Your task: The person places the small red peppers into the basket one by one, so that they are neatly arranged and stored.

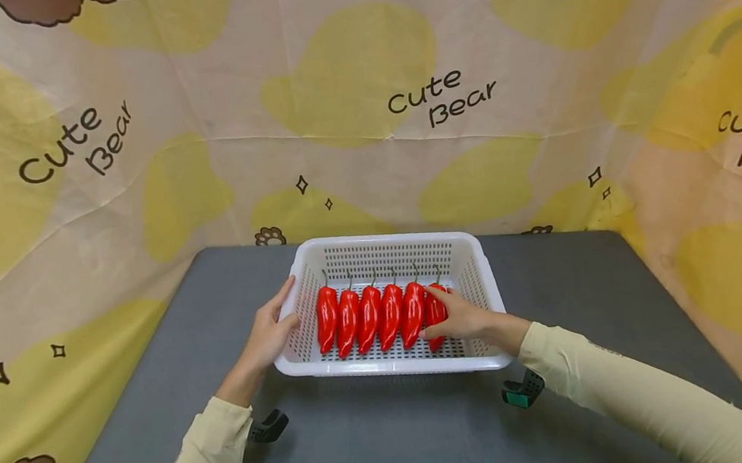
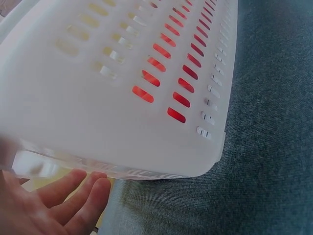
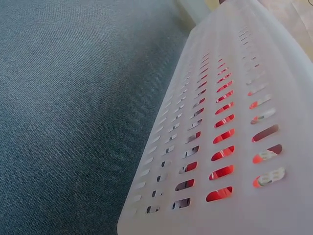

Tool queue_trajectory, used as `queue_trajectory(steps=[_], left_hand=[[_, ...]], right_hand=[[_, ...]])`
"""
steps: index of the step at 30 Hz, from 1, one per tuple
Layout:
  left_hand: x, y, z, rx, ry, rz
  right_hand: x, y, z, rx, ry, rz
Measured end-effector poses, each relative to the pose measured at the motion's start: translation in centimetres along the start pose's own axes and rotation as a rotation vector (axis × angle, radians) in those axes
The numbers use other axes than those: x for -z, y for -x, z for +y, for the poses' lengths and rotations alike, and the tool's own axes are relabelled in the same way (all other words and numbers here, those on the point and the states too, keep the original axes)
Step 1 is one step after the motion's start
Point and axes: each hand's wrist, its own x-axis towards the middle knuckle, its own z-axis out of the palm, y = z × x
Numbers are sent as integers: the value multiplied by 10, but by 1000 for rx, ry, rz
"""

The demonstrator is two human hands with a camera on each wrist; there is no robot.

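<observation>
A white plastic basket (image 1: 393, 368) with slotted walls stands on the table. Inside it, several glossy red peppers (image 1: 369, 319) lie side by side in a row, green stems toward the far wall. My left hand (image 1: 269, 338) grips the basket's left rim; in the left wrist view its fingers (image 2: 80, 205) lie along the outer side. My right hand (image 1: 459, 318) reaches over the near right part of the basket and holds the rightmost pepper (image 1: 435, 314), thumb low and fingers higher, partly covering it. The right wrist view shows only the basket's slotted outer wall (image 3: 274, 210), my hand hidden behind it.
The dark grey table (image 1: 395, 442) extends around the basket. A cloth backdrop (image 1: 339, 75) printed with bears and yellow patches hangs behind and at both sides. Black wrist devices (image 1: 268, 426) sit under both wrists, close above the table.
</observation>
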Motion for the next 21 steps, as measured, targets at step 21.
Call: queue_trajectory(steps=[21], left_hand=[[4,-1,0,44,26,-35]], right_hand=[[1,-1,-2,33,-166,-33]])
